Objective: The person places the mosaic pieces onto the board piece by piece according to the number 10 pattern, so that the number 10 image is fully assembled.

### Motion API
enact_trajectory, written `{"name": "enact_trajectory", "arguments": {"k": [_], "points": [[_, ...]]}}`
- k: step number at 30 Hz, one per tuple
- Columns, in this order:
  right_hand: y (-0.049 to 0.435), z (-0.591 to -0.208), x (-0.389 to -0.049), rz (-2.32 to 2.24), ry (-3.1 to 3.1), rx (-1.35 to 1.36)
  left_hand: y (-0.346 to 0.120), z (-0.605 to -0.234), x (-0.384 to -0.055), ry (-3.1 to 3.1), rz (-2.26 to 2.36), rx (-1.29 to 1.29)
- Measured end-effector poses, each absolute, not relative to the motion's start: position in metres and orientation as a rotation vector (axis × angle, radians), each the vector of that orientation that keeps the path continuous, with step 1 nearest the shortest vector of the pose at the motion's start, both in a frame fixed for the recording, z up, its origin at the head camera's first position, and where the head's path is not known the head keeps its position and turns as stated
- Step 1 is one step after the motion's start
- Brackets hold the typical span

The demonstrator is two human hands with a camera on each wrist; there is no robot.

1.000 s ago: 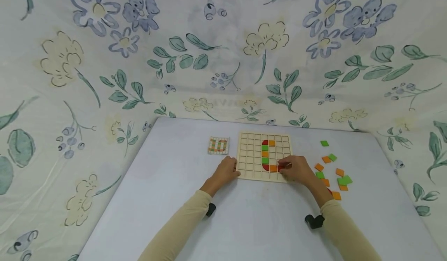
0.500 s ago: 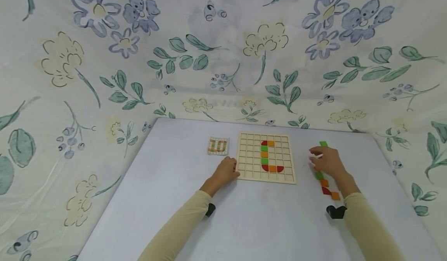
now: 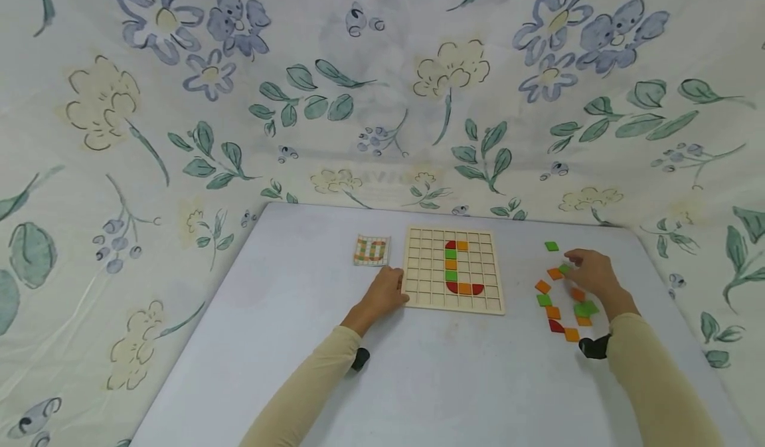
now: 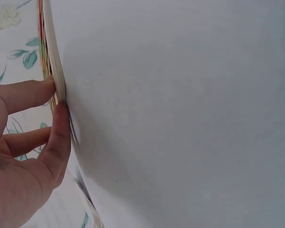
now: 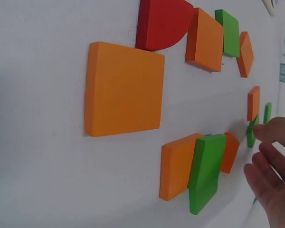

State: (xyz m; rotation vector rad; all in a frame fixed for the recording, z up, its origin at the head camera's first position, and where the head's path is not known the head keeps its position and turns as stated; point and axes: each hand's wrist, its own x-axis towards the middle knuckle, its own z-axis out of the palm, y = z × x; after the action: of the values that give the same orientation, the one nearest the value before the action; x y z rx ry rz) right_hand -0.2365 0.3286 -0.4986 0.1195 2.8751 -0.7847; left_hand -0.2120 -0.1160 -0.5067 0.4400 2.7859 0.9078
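Observation:
My left hand (image 3: 384, 293) pinches the near-left edge of a wooden grid board (image 3: 424, 281), thumb and fingers at its rim (image 4: 57, 71) in the left wrist view. On the board, red, orange and green tiles (image 3: 451, 264) form a C-like shape, with red rounded pieces at its corners. My right hand (image 3: 593, 275) hovers over the loose tiles at the right, fingers loosely bent and apart. Its fingertips are right at a green square tile (image 3: 564, 269), which lies beside an orange tile (image 3: 556, 273). In the right wrist view, the hand (image 5: 275, 166) shows nothing between its fingers.
A small pattern card (image 3: 371, 251) lies left of the board. Several more loose tiles are spread on the white table (image 3: 466, 380), among them a red rounded piece (image 5: 164, 23) and a green tile (image 5: 207, 166) leaning over an orange one. Floral cloth (image 3: 382, 101) hangs behind.
My right hand has left the red rounded tile in the board's lower right of the shape and moved right, over the loose tiles. The left hand has stayed at the board's edge.

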Motion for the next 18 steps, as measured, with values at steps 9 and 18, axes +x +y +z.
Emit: {"name": "enact_trajectory", "arguments": {"k": [9,18], "points": [[0.327,-0.504,-0.238,-0.813,2.85,0.199,-0.12,-0.509,-0.218,2.729,1.028,0.439],[0.325,-0.515,-0.24,-0.831,2.912,0.242,-0.12,-0.511,-0.217,2.698,1.041,0.407]]}}
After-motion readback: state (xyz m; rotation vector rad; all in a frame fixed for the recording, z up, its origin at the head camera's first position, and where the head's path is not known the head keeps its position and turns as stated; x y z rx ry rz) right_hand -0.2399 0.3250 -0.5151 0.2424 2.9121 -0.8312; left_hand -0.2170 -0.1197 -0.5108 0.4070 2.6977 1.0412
